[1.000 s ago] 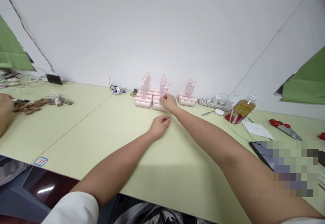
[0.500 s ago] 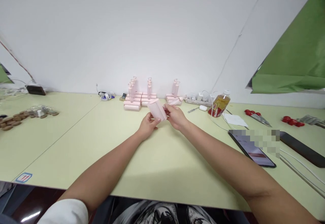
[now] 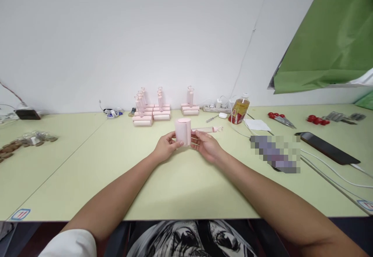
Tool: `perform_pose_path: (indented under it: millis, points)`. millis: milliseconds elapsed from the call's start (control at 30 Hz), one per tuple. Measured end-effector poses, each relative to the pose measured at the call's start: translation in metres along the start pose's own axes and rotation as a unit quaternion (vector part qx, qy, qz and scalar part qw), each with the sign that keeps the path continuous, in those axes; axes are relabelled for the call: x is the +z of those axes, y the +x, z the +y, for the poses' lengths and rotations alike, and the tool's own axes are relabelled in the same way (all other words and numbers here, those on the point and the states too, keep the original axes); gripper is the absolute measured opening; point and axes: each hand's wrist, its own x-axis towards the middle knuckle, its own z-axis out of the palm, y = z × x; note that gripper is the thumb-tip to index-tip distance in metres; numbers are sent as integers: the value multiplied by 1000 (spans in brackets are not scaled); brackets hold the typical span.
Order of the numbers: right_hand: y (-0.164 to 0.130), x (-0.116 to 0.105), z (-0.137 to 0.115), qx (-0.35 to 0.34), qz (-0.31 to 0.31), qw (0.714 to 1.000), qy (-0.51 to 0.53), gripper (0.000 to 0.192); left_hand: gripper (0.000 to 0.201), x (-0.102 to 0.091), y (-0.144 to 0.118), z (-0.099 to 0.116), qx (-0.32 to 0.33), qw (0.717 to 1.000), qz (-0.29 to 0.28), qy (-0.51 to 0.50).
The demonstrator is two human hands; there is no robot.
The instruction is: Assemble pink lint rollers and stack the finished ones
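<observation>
Between my hands is a pink lint roller [image 3: 182, 131]. Its broad head stands upright, and its clear handle [image 3: 205, 130], ending in a pink loop, points sideways to the right. My left hand [image 3: 168, 146] is closed on the left side of the head, thumb across the lower front. On the other side my right hand [image 3: 207, 145] grips near where handle and head meet; its fingertips are partly hidden. Behind, several pink lint rollers [image 3: 142, 121] lie on the table with their handles standing up, and another small group [image 3: 190, 111] sits further right.
A screwdriver [image 3: 211, 119], a white earphone case [image 3: 223, 115], a power strip [image 3: 211, 108] and a drink bottle [image 3: 239, 109] stand to the right. Phones [image 3: 328, 147] and cables lie nearer. Red-handled tools [image 3: 281, 119] are far right, brown round pieces [image 3: 11, 148] far left.
The lint roller's head has turned from tilted to upright, and its handle now shows pointing right. My right hand has opened out somewhat and lowered. The view has swung slightly to the right.
</observation>
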Motion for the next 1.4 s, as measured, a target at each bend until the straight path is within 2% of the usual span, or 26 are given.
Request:
perform_pose_path:
  millis: [900, 1400]
  points:
    - [0, 2, -3, 2, -10, 999, 42, 22, 59, -2, 1, 3, 9, 1000, 5, -3]
    - [10, -10, -16, -11, 47, 995, 85, 9, 62, -19, 10, -10, -20, 998, 55, -10]
